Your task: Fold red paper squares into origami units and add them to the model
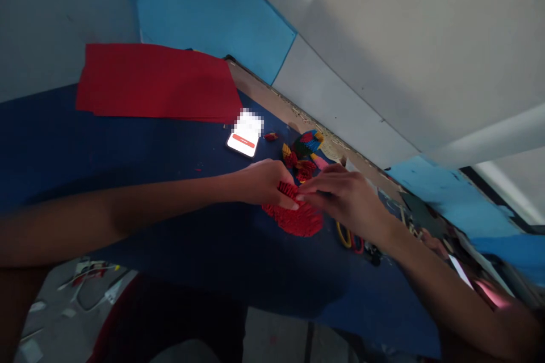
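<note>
- Over the blue tabletop (213,272), near its middle, a red ridged piece (300,222) is held up between the two hands.
- By the left hand (269,182), the piece is gripped at its upper left part, with the thumb laid across its front.
- By the fingertips of the right hand (340,190), the upper edge is met just beside the left thumb; whether anything is pinched there cannot be told.
- Just beyond the hands, a multicoloured ridged piece (309,143), a yellow-and-red piece (289,155) and a dark red piece (305,170) are grouped close together.
- To their left, a phone (242,144) with a lit screen is laid near red sheets (157,82).
- Below the right hand, a yellow loop (339,231) and a red loop are partly hidden.
</note>
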The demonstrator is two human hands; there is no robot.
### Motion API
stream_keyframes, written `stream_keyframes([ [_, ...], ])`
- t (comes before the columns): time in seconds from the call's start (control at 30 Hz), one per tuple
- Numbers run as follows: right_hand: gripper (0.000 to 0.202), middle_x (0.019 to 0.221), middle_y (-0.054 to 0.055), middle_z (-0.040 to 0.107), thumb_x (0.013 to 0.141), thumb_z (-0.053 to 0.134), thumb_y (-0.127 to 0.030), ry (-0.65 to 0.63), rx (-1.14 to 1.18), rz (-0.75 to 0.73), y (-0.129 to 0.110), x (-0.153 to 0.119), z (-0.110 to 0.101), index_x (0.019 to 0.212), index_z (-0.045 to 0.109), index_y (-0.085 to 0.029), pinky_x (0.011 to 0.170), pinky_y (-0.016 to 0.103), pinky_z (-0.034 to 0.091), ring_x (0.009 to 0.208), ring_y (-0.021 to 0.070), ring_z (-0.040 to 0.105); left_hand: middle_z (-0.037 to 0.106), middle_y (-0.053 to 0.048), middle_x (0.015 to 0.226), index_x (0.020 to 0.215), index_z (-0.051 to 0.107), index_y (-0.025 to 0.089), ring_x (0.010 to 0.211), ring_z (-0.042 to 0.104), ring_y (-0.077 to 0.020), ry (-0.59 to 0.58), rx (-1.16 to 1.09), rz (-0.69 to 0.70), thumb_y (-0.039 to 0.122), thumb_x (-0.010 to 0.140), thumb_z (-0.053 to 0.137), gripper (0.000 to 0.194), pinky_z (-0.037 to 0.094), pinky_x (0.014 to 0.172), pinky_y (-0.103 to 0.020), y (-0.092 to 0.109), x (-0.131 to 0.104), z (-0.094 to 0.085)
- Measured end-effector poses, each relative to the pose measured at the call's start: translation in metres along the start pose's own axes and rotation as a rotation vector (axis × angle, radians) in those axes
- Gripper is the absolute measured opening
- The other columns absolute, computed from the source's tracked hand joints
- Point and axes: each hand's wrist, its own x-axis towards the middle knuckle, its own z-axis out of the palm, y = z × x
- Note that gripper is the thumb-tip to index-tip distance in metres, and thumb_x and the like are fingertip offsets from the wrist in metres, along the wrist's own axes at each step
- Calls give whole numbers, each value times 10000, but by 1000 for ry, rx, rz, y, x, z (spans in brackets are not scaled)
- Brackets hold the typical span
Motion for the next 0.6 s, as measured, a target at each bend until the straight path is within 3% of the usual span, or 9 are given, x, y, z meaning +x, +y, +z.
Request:
stream_keyframes([
  [0.1, 114, 727, -12, 715, 794, 622, -292, -163, 173, 92, 7, 11, -9, 786, 702, -211, 585, 214, 445, 618, 100, 622, 430, 43, 453, 553, 538, 139, 461, 369, -64, -15, -13, -1, 419, 683, 598, 314, 217, 454, -218, 0, 0, -1],
  [0.2, 168, 697, -7, 703, 767, 634, -350, -225, 251, 223, 9, 17, -12, 756, 700, -195, 532, 207, 426, 601, 101, 609, 434, 42, 454, 549, 526, 146, 460, 381, -67, -7, -17, -9, 418, 677, 598, 309, 223, 458, -220, 0, 0, -1],
  [0.37, 135, 683, -4, 689, 754, 644, -320, -145, 200, 332, 7, 12, -4, 718, 694, -200, 508, 211, 395, 582, 96, 592, 386, 48, 430, 523, 506, 152, 446, 364, -69, 55, 21, -14, 415, 666, 605, 316, 210, 456, -225, -1, -1, 1],
  [0.5, 150, 659, -3, 687, 733, 660, -330, -100, 317, 425, 10, 9, 4, 678, 687, -193, 479, 216, 400, 561, 105, 591, 384, 49, 427, 523, 532, 148, 443, 354, -68, 131, 47, 5, 433, 668, 603, 328, 208, 461, -221, -3, -1, 5],
  [0.6, 112, 657, -8, 692, 742, 652, -297, -58, 312, 396, 8, 7, 5, 687, 684, -205, 507, 232, 434, 563, 114, 603, 393, 48, 422, 520, 543, 144, 438, 360, -66, 132, 59, -1, 435, 671, 602, 333, 204, 459, -217, -3, -1, 6],
])
